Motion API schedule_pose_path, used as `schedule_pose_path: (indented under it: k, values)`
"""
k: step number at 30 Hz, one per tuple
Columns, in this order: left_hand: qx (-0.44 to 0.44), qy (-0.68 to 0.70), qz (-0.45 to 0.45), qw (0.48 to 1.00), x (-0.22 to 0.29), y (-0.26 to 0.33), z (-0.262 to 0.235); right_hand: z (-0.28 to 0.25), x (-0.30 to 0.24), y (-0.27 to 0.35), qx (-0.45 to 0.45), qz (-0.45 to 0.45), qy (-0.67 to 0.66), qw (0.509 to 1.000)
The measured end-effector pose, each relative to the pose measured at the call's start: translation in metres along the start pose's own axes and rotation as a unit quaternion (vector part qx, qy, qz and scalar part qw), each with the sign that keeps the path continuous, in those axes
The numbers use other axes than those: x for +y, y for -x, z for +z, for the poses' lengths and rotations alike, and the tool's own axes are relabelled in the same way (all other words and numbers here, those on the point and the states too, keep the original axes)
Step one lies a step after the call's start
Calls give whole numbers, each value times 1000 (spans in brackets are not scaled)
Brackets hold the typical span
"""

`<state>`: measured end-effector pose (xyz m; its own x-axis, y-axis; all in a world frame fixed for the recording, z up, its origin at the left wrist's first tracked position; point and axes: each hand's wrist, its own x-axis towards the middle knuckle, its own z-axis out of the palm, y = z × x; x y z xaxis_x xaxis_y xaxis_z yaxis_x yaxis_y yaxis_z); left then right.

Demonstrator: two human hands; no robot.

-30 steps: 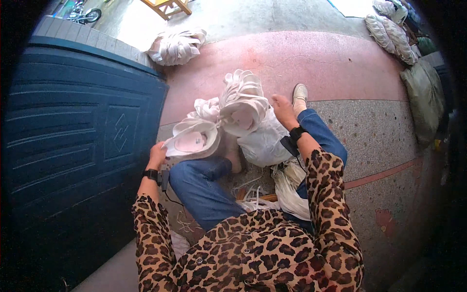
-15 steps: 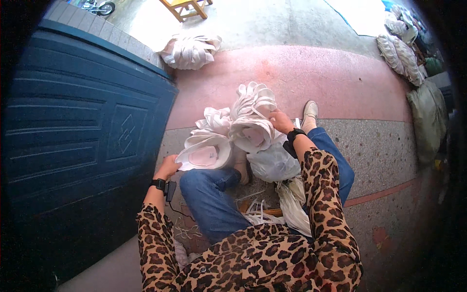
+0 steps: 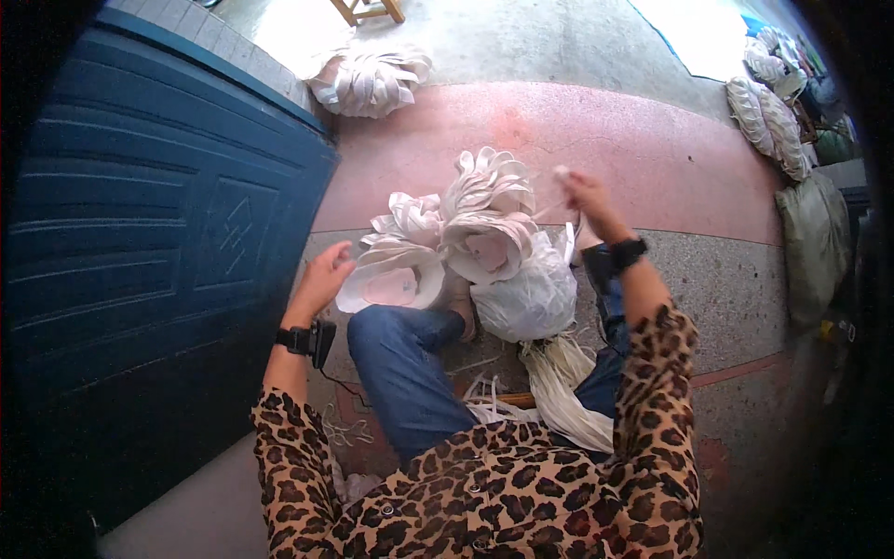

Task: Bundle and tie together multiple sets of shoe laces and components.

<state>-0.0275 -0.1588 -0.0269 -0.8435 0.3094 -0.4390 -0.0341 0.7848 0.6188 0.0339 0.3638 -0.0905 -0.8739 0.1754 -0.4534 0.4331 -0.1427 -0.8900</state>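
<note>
I sit on the floor in jeans and a leopard-print top. My left hand [image 3: 326, 277] holds the edge of a white, pink-lined sole-shaped piece [image 3: 391, 278] on top of a stack. My right hand [image 3: 579, 191] is raised to the right of the piles, pinching a thin white strap or string [image 3: 549, 211] that runs down to a bundle of white pieces [image 3: 489, 210]. A white plastic bag [image 3: 531, 296] rests between my knees, with loose white strips [image 3: 563, 391] below it.
A blue panelled door [image 3: 158, 252] stands at my left. Another heap of white pieces [image 3: 371, 82] lies at the far doorway corner. Sacks and bundles [image 3: 792, 158] line the right side. A wooden stool leg [image 3: 368, 11] shows at the top.
My right hand has lifted off the bundle and moved up and right, pulling the strap taut. My left hand stays at the stacked piece. The view shifted a little.
</note>
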Motion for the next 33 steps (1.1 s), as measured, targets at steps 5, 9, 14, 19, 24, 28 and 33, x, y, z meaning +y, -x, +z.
schedule_pose_path:
  k: [5, 9, 14, 19, 24, 28, 33]
  values:
    - [38, -28, 213, 976, 162, 11, 20, -58, -188, 178, -1, -83, 176, 981]
    - [79, 42, 470, 878, 278, 37, 68, -25, -242, 282, -74, -43, 316, 945]
    - [-209, 242, 473, 821, 341, 110, 147, -14, -238, 357, -11, -26, 199, 980]
    - [-239, 208, 452, 834, 272, 141, 167, -108, -175, 452, 243, -264, 29, 933]
    - [-172, -75, 419, 888, 201, 93, 131, -215, -155, 593, 437, -307, 289, 795]
    - [88, -20, 511, 855, 187, 54, 69, -266, -176, 697, 461, -329, 573, 592]
    - [-36, 147, 299, 942, 254, 123, -45, -365, -102, 806, 559, -248, 398, 684]
